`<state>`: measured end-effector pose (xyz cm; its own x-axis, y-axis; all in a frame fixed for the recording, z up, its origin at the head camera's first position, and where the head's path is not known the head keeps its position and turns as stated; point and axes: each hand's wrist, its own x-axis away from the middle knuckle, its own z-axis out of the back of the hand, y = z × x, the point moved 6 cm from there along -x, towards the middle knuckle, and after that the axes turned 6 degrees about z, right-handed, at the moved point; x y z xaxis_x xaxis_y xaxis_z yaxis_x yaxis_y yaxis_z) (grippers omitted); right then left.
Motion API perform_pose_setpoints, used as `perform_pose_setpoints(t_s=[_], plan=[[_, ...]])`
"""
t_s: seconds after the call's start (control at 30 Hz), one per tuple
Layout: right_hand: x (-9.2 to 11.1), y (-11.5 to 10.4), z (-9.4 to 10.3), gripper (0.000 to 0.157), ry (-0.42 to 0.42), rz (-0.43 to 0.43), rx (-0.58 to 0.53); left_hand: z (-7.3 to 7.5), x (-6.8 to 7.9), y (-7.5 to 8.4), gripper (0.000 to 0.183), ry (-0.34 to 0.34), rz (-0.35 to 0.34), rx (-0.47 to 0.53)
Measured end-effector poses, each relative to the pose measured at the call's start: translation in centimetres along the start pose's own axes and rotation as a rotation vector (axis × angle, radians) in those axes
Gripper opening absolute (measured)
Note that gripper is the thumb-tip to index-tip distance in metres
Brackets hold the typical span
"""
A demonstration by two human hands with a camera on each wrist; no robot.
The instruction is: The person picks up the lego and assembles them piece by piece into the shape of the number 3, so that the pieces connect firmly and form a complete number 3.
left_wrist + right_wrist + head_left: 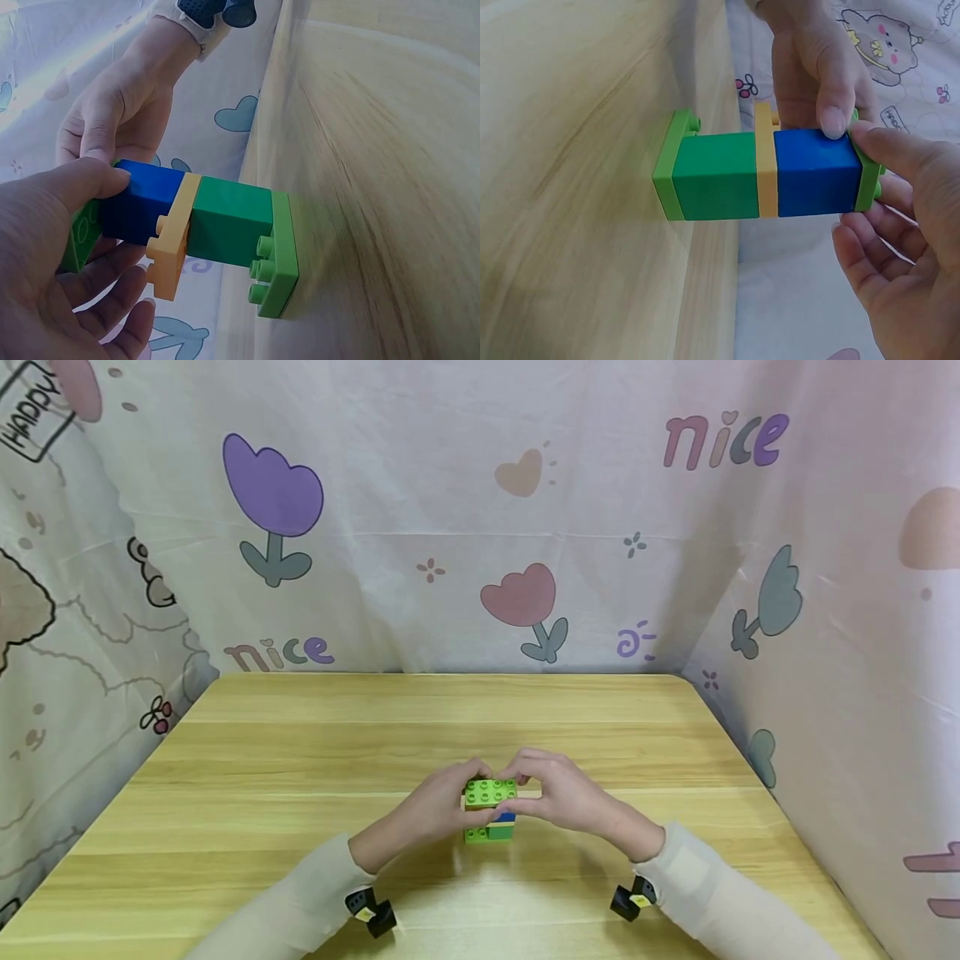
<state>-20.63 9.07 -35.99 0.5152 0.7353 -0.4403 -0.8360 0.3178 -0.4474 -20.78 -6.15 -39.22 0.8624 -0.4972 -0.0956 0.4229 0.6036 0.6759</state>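
A small tower of toy bricks stands upright on the wooden table. From the bottom it has a flat light green brick [282, 262], a dark green block [718, 176], a flat orange brick [766, 172], a blue block [817, 172] and a second flat light green brick [491, 791] on top. My left hand [438, 802] pinches the top brick from the left, its thumb also against the blue block. From the other side my right hand [558, 789] grips the same top brick between thumb and fingers. Parts of that brick are hidden behind the fingers.
The wooden table [300, 752] reaches back to a printed cloth [405, 485] hung behind it and along both sides. A black wrist camera [371, 912] sits on the left sleeve, another black camera [633, 897] on the right one.
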Motion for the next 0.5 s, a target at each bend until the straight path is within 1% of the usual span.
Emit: perform_pose_setpoints(t_s=[0.1, 0.3, 0.5], plan=[[-0.12, -0.09, 0.0, 0.034, -0.004, -0.024, 0.008, 0.16, 0.03, 0.07, 0.03, 0.006, -0.002, -0.005], [-0.23, -0.32, -0.09, 0.033, -0.007, -0.043, 0.039, 0.34, 0.05, 0.21, 0.031, 0.018, -0.012, -0.016], [-0.04, -0.36, -0.3, 0.031, 0.003, -0.062, 0.045, 0.24, 0.14, 0.18, 0.031, 0.005, 0.007, -0.002]])
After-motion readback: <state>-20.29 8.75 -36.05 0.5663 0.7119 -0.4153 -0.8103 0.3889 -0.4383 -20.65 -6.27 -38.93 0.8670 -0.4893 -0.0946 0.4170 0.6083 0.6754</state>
